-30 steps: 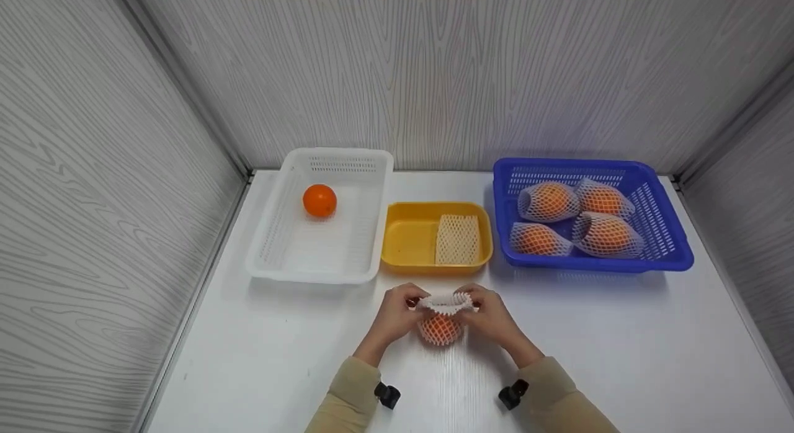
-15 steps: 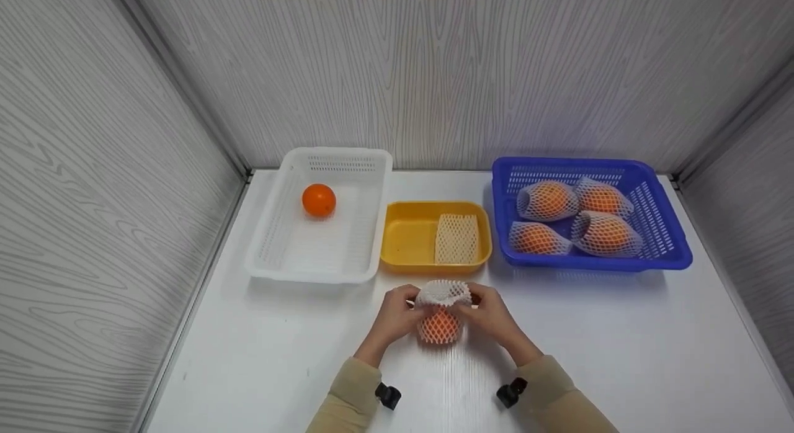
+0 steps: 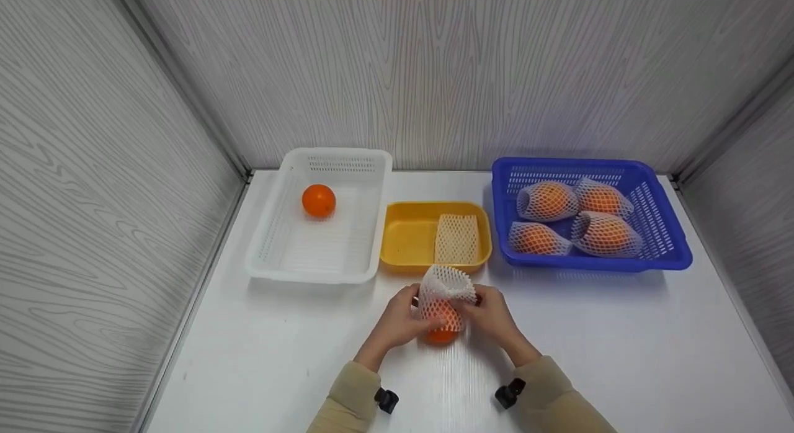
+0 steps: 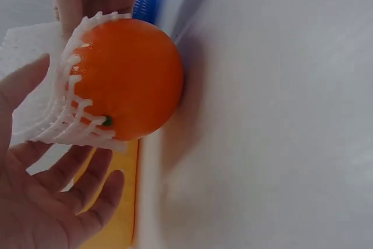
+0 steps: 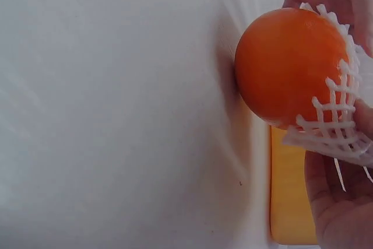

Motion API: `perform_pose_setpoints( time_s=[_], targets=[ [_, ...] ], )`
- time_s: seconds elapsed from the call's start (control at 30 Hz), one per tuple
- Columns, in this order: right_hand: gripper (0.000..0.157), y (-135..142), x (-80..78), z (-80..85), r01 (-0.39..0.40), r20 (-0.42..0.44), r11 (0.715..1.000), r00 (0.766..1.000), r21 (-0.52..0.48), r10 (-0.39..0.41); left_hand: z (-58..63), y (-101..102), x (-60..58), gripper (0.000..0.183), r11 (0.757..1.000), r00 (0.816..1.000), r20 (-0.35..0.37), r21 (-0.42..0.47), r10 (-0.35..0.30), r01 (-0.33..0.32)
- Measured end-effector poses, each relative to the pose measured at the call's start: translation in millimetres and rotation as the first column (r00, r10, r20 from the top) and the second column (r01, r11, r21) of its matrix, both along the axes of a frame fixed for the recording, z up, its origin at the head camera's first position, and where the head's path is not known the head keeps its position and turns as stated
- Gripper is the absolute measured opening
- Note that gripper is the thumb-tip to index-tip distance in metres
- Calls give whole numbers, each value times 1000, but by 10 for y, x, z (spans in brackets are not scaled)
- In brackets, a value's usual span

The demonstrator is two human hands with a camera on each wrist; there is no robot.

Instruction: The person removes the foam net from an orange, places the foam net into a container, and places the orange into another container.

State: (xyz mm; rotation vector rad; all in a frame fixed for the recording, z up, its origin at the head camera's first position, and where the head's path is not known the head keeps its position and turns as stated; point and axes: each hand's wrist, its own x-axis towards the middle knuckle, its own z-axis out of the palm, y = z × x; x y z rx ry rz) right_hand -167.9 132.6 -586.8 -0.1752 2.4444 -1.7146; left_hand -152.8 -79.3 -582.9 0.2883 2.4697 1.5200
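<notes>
Between fingers [image 4: 109, 196], glossy round orange [image 4: 131, 77] partly inside foam netting [image 3: 441, 298].

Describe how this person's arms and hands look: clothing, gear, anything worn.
The left sleeve and right sleeve are plain beige-khaki, long, and end short of the wrists. A small, blocky left black device and a matching right black device sit at the inner sides of the cuffs. The left hand and right hand wear no gloves. No cables show.
</notes>
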Motion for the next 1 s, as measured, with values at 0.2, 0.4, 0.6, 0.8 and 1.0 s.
perform_pose_setpoints(
  time_s=[0.2, 0.4, 0.6, 0.8, 1.0],
  targets=[
    [24, -42, -16, 17, 51, 58, 998, 997, -22, -50, -53, 31, 30, 102, 998, 999, 39, -40, -38, 39],
    [31, -36, -41, -9, 49, 138, 993, 990, -110, -34, -85, 28, 42, 106, 998, 996, 79, -56, -39, 43],
    [39, -21, -74, 25, 84, 196, 980, 979, -179, -48, -103, 12, 56, 94, 995, 990, 111, -46, -83, 89],
    [39, -49, -79, 285, 56, 163, 982, 986, -180, -26, -106, 1, 67, 81, 992, 987, 117, -50, -108, 115],
    [34, -59, -140, 401, -10, 84, 975, 996, -220, 29, -110, -5, 82, 78, 992, 987, 112, -30, -118, 122]
  ],
)
